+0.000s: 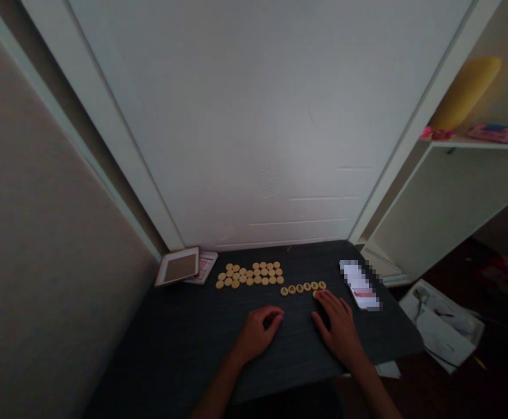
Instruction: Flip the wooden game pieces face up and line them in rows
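My right hand (337, 327) lies low over the table with fingers stretched and thumb apart. Its fingertips touch a round wooden game piece, likely a Chinese chess piece (315, 294), mostly hidden beneath them. Just beyond runs a short row of face-up pieces (299, 288) with dark marks, too small to read. My left hand (260, 330) rests left of the right one, fingers curled toward the thumb, with a gap and no object visible inside. Farther back are plain-topped pieces in two adjoining groups, a left cluster (228, 281) and a right cluster (265, 273).
The dark table (184, 337) meets a white panel (262, 116). A tablet-like framed object (181, 267) overlaps a pinkish-white flat item (205, 267) at back left. A pixelated phone (361, 285) lies right. Beyond the table's right edge, a white box (446, 326) sits lower down.
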Action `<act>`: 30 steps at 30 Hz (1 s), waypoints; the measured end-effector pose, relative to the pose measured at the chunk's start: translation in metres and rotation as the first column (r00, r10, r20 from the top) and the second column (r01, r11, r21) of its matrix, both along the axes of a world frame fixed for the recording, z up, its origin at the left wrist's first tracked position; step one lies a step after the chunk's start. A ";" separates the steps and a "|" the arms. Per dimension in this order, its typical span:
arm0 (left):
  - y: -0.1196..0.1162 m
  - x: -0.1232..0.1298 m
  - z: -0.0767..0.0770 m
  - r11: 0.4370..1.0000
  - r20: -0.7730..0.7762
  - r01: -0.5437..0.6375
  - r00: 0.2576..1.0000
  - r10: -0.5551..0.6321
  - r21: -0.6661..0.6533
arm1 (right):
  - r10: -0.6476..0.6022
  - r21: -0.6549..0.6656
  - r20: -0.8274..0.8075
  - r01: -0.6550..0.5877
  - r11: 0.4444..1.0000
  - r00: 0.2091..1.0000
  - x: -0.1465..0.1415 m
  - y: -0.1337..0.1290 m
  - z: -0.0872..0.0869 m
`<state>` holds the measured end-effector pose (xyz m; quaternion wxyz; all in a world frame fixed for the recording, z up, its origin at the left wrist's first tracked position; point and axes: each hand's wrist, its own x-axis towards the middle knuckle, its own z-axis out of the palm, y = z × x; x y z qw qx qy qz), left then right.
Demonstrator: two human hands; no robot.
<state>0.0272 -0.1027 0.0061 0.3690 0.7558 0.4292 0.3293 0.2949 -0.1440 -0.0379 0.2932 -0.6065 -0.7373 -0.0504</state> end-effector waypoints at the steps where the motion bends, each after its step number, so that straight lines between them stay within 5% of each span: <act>1: 0.000 0.000 0.001 1.000 0.007 -0.005 1.000 0.006 -0.004 | -0.001 0.004 -0.002 0.001 1.000 1.000 0.000 0.000 0.000; 5: 0.016 -0.005 0.011 0.998 -0.014 -0.040 0.999 0.040 0.040 | 0.010 0.047 -0.045 -0.008 0.999 0.999 -0.001 -0.001 0.004; 9: 0.065 -0.018 0.026 0.950 -0.299 -0.111 0.933 0.201 0.292 | 0.031 0.086 -0.120 -0.021 0.996 0.992 0.000 -0.004 0.009; 14: 0.118 -0.031 0.028 0.941 -0.446 -0.088 0.863 0.237 0.328 | 0.057 0.130 -0.186 -0.033 0.991 0.981 0.001 -0.007 0.010; 20: 0.134 -0.030 0.016 0.932 -0.551 -0.074 0.789 0.272 0.353 | 0.044 0.126 -0.227 -0.015 0.992 0.973 0.002 -0.008 0.007; 30: 0.169 -0.024 0.025 0.916 -0.566 -0.183 0.738 0.368 0.356 | 0.057 0.134 -0.283 -0.020 0.991 0.957 0.002 -0.008 0.010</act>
